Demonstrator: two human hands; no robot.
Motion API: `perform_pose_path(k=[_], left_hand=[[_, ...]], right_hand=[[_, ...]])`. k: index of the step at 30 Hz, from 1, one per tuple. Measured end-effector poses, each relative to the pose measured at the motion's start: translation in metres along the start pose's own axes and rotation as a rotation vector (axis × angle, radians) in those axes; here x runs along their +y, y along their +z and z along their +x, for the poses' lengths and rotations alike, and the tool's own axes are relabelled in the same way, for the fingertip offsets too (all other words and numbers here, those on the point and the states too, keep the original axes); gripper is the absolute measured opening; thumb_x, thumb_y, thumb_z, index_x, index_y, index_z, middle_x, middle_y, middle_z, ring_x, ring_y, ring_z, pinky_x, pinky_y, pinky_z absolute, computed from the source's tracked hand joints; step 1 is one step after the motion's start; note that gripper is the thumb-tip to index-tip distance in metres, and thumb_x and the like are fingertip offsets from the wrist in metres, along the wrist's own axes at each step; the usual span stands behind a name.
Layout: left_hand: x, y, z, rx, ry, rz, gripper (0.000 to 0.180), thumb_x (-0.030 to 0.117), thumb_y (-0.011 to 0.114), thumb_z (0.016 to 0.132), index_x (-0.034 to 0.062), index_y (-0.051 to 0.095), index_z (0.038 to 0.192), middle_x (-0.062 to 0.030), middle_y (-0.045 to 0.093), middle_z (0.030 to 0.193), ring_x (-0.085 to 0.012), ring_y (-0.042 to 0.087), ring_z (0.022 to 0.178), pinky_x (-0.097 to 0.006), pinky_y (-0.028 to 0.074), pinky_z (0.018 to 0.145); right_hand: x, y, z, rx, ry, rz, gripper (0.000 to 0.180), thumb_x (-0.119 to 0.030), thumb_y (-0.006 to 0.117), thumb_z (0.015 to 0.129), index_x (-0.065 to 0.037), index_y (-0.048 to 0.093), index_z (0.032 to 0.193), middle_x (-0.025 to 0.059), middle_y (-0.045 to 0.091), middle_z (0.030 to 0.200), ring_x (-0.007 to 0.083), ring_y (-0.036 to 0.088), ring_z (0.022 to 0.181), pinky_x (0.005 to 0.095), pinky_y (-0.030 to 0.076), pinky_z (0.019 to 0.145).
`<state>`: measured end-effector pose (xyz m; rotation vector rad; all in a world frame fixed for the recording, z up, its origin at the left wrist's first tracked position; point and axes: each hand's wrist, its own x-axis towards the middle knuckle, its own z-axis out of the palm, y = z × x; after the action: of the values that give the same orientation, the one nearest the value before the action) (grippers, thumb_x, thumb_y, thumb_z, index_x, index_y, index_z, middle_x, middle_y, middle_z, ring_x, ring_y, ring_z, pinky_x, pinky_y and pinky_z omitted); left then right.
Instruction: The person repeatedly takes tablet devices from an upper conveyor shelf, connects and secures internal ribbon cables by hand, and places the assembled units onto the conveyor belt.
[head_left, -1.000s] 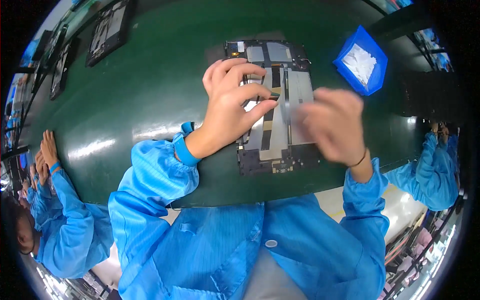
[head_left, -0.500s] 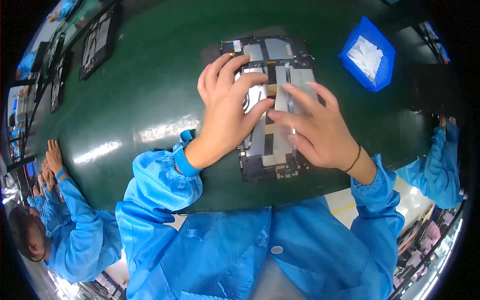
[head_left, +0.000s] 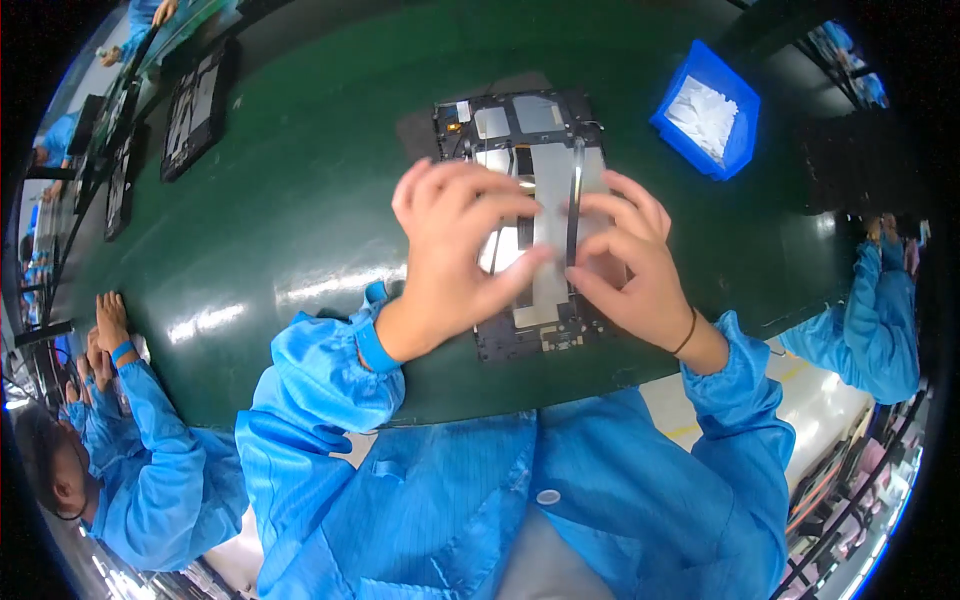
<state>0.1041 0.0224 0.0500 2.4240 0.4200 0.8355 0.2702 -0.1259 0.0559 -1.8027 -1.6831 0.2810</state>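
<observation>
An opened flat, tablet-like device point(head_left: 500, 345) lies in front of me, with grey panels and dark circuit parts exposed. A long dark flat strip point(head_left: 575, 190) runs down its right half beside a pale panel point(head_left: 548, 300). My left hand point(head_left: 450, 240) hovers over the device's left side, its thumb apart from the curved fingers and nothing visible between them. By the dark strip is my right hand point(head_left: 635, 265), fingers bent and spread, thumb near the strip's edge. Motion blurs some fingertips, so contact with the device is hard to judge.
A blue bin point(head_left: 745, 145) of white pieces sits on the green table point(head_left: 330, 210) at far right. Similar opened devices point(head_left: 195, 110) stand at far left. A co-worker in blue point(head_left: 180, 480) rests hands on the table's left edge. Another blue sleeve point(head_left: 850, 340) shows at right.
My right fingers have drawn off the pale panel to the dark strip's right side, uncovering more of both. My left hand has shifted slightly downward. The whole view has shifted a little.
</observation>
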Motion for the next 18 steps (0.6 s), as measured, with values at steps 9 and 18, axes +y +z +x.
perform_pose_path(k=[9,18], left_hand=[[0.013,0.007,-0.016,0.140,0.569,0.251,0.014,0.020,0.071,0.070,0.0220,0.071,0.084,0.0066,0.064,0.087,-0.0113,0.060,0.086,-0.039,0.031,0.098],[0.015,0.003,-0.022,0.064,0.928,0.285,0.019,0.018,0.062,0.071,0.0144,0.071,0.087,0.0035,0.065,0.090,-0.0122,0.062,0.089,-0.031,0.037,0.098]], right_hand=[[0.005,-0.008,0.004,-0.067,0.025,0.313,0.013,-0.014,0.073,0.075,-0.014,0.066,0.087,-0.0004,0.064,0.094,0.0201,0.057,0.103,0.0407,0.030,0.101],[0.008,-0.007,0.002,-0.086,-0.027,0.319,0.007,-0.017,0.073,0.078,-0.013,0.067,0.077,0.0030,0.064,0.088,0.0196,0.059,0.098,0.0363,0.033,0.096]])
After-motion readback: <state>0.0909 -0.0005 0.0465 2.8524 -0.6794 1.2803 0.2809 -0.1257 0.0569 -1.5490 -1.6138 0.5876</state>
